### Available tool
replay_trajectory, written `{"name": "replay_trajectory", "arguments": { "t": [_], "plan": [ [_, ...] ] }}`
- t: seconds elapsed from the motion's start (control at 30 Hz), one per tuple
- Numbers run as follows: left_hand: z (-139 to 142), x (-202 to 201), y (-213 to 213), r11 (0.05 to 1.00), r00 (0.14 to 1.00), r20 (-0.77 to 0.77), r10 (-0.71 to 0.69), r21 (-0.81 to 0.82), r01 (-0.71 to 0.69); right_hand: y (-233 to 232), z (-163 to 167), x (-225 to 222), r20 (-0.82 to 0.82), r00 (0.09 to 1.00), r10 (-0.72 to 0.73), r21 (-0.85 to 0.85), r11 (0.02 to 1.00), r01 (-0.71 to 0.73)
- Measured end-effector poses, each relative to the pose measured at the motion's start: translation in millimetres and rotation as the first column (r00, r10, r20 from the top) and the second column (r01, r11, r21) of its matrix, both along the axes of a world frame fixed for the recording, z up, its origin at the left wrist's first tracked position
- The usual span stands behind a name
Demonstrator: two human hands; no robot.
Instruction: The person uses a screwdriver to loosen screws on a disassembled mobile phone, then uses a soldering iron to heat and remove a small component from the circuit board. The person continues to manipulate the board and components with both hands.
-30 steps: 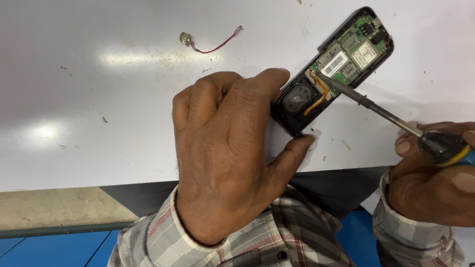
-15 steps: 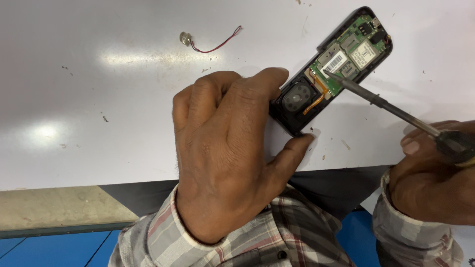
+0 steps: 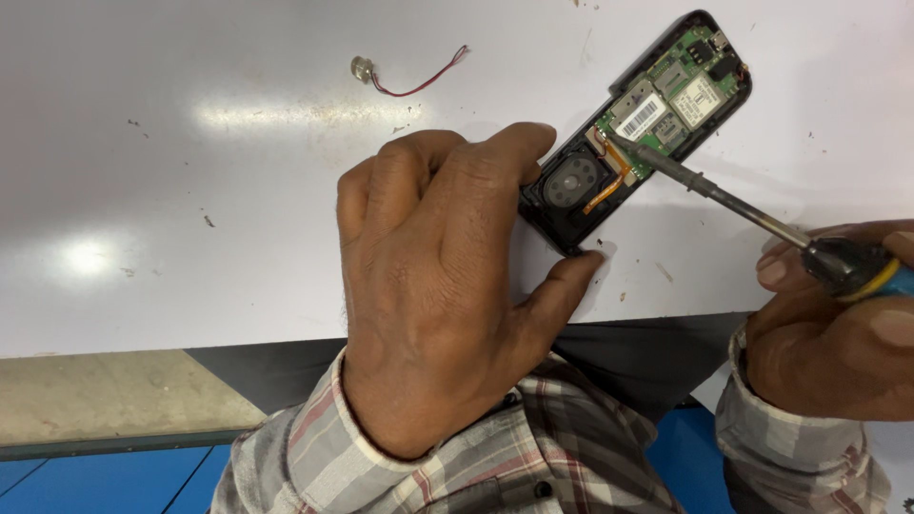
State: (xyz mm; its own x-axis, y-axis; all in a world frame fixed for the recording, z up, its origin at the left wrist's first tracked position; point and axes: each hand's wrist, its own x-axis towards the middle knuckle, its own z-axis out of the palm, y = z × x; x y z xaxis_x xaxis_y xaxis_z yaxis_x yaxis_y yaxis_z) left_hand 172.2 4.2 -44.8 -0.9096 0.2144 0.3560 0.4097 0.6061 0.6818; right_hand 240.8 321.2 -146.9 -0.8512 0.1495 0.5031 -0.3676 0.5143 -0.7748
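An opened black phone [image 3: 636, 124] lies slanted on the white table [image 3: 190, 219], its green circuit board and round speaker exposed. My left hand [image 3: 438, 276] pins the phone's lower end, with fingers and thumb on either side of its corner. My right hand [image 3: 838, 324] grips a screwdriver [image 3: 724, 200] by its dark handle with a yellow and blue band. The metal tip rests on the board just above the speaker, near an orange flex strip.
A small round part with a red wire [image 3: 405, 78] lies loose on the table, behind my left hand. The table's front edge runs under my wrists. Below it are a beige floor [image 3: 105, 395] and a blue surface [image 3: 95, 481].
The screwdriver's tip has stayed on the board while my right hand shifted slightly on the handle. My left hand and the phone have not moved.
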Motion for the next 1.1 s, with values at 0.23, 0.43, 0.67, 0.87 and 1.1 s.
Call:
{"name": "replay_trajectory", "arguments": {
  "t": [0.23, 0.43, 0.67, 0.87, 1.1],
  "plan": [
    [-0.4, 0.8, 0.0, 1.0, 1.0, -0.013, -0.006, 0.013, 0.006, 0.1, -2.7, 2.6, -0.007, 1.0, 0.009, -0.033, 0.999, -0.009],
    [0.4, 1.2, -0.7, 1.0, 1.0, -0.004, -0.005, 0.01, 0.005, 4.0, -7.2, 5.7, -0.008, 1.0, -0.007, -0.071, 0.997, 0.006],
    [-0.5, -0.7, 0.5, 1.0, 1.0, 0.0, -0.006, 0.006, 0.006, 13.9, -14.7, 3.2, -0.014, 1.0, -0.011, -0.115, 0.993, 0.01],
    [-1.4, 0.1, 1.2, 1.0, 1.0, -0.005, -0.003, 0.007, 0.003, 14.8, -10.3, -4.2, -0.018, 1.0, 0.006, -0.167, 0.986, -0.009],
    [0.0, 1.9, 5.9, 1.0, 0.999, -0.037, 0.016, -0.023, -0.016, 27.0, 8.5, 33.0, 0.093, 0.996, -0.005, -0.594, 0.802, 0.06]
  ]
}}
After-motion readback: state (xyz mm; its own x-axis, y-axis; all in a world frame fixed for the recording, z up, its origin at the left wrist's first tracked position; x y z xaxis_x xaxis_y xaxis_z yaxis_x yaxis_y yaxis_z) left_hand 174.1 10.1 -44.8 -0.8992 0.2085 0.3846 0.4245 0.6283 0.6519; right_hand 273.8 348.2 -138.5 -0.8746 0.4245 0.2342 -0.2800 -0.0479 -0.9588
